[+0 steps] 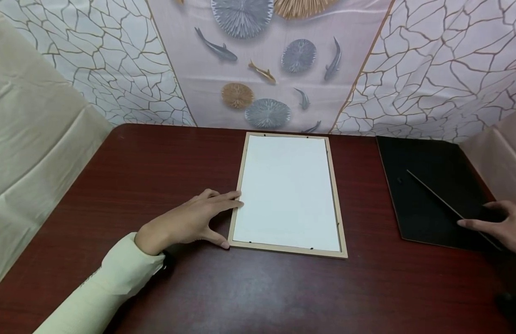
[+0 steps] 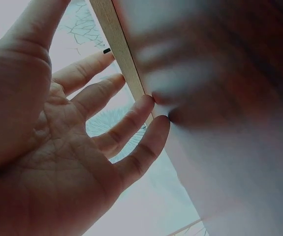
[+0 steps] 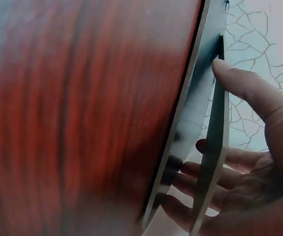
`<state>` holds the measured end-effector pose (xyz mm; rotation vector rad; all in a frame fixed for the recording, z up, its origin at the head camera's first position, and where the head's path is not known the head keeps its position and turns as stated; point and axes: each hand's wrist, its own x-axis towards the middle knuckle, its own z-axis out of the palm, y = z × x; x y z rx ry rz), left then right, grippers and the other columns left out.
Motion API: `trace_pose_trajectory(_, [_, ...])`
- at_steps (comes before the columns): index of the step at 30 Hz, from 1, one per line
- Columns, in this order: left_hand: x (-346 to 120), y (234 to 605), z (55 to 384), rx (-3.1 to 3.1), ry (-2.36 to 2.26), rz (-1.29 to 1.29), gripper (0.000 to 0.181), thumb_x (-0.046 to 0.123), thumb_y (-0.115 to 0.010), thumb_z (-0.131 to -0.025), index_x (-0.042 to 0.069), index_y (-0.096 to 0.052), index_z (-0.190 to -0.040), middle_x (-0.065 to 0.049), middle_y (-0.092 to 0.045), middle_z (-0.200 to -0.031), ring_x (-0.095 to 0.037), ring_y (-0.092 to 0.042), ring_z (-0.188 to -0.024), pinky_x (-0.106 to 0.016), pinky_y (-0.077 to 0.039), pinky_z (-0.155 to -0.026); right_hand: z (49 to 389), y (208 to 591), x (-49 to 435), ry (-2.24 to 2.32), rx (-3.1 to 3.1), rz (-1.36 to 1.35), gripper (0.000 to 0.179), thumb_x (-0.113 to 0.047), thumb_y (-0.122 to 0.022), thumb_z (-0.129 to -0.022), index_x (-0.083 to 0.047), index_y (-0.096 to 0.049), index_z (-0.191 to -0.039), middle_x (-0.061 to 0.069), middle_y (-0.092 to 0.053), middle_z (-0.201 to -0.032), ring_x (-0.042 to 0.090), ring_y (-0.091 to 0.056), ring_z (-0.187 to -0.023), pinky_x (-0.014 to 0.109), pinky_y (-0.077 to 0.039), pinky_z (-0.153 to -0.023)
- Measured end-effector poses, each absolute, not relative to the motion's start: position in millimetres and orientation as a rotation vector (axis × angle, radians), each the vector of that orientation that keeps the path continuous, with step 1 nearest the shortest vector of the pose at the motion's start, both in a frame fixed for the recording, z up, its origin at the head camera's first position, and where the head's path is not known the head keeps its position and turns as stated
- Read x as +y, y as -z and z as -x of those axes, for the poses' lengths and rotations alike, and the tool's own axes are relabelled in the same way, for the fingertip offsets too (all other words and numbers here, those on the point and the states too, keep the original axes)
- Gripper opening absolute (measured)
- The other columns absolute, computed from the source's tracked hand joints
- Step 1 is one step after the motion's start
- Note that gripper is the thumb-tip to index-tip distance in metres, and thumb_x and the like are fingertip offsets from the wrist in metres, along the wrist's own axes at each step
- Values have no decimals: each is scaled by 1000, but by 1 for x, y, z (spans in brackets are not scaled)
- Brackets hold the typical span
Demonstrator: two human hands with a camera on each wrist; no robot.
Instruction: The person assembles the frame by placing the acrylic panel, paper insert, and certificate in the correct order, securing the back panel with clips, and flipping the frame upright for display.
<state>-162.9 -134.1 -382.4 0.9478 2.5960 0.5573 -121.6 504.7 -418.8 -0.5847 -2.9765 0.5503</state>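
A picture frame (image 1: 343, 241) with a pale wooden rim lies on the table, a white sheet (image 1: 287, 195) filling it and small black tabs along its inner edge. My left hand (image 1: 191, 218) rests at the frame's left side, fingertips on the rim and thumb by the near corner. In the left wrist view those fingers (image 2: 136, 128) are spread and fairly straight. At the right lies a black backing board (image 1: 425, 153) with a narrow stand flap (image 1: 433, 192) raised from it. My right hand (image 1: 504, 227) holds this flap between thumb and fingers, as the right wrist view shows.
The dark red-brown table (image 1: 166, 162) extends around the frame. Behind it hangs a patterned cloth (image 1: 266, 65) with fish and round motifs. Beige cloth (image 1: 36, 139) covers the left side, and more stands close beyond the backing board.
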Motion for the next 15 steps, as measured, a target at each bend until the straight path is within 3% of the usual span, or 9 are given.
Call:
trace_pose_trajectory(8, [-134, 383, 163, 2601, -560, -955, 92, 42, -91, -76, 18, -52, -155, -1, -32, -172, -33, -45, -140, -59, -43, -110, 118, 413, 497, -615, -2877, 516, 82, -33, -72, -90, 27, -36, -134, 51, -38, -128, 62, -42, -111, 65, -37, -91])
trace_pose_trajectory(11, [-134, 383, 163, 2600, -561, -956, 92, 42, -91, -76, 18, -52, -155, -1, -32, -172, -33, -45, -140, -59, -42, -111, 116, 412, 496, -621, -2853, 534, 80, -31, -74, -89, 26, -39, -133, 49, -41, -128, 60, -44, -110, 39, -39, -81])
trace_pose_trajectory(15, [-134, 384, 163, 2604, -557, -958, 91, 42, -91, -76, 19, -52, -155, 0, -32, -172, -32, -45, -140, -60, -42, -111, 114, 413, 495, -615, -2831, 570, 81, -31, -76, -87, 25, -42, -134, 48, -43, -128, 58, -46, -108, 19, -22, -71])
